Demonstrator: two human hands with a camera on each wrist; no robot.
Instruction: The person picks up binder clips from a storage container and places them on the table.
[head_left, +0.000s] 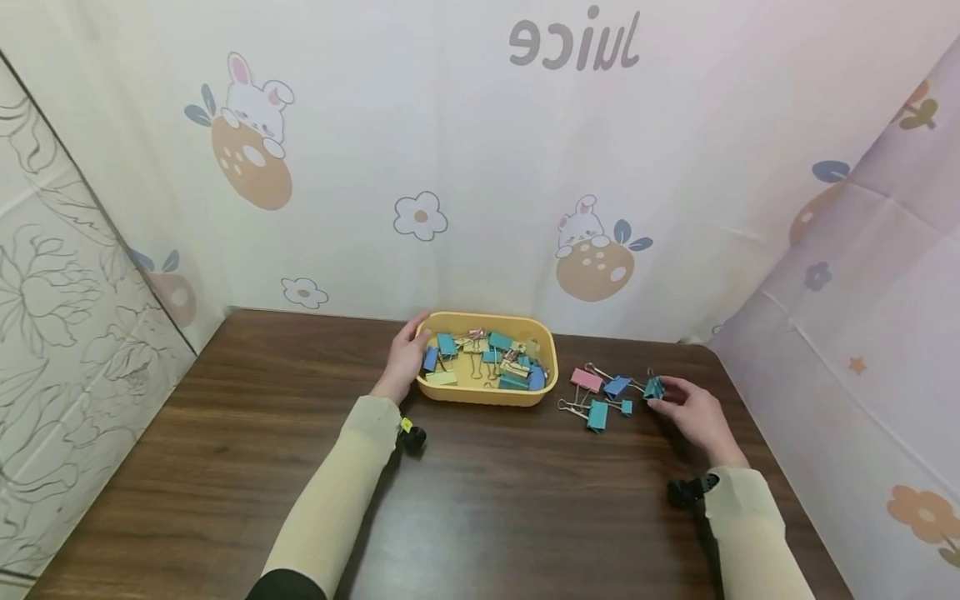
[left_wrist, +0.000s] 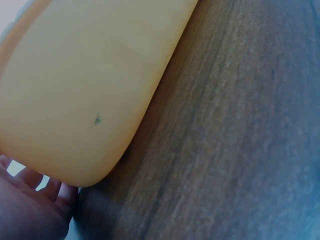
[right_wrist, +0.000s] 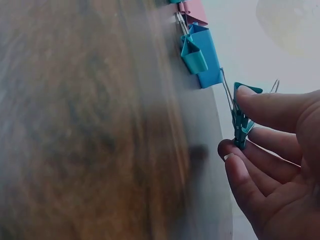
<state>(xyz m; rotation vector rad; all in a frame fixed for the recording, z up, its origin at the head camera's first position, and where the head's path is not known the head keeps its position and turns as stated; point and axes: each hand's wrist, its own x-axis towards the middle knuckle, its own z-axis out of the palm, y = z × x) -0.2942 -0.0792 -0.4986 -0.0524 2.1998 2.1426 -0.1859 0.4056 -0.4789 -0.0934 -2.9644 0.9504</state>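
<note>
A yellow plastic basket stands at the back of the table, with several binder clips in blue, teal, yellow and pink inside. My left hand grips its left end at the rim; in the left wrist view the fingers lie against the end wall. To the right, my right hand pinches a teal binder clip between thumb and fingers. Beside that hand lie a pink binder clip, a blue binder clip, a larger teal binder clip and a small teal binder clip.
The dark wooden table ends at a printed curtain behind the basket. More curtain hangs along the right side, and a flower-patterned panel stands on the left.
</note>
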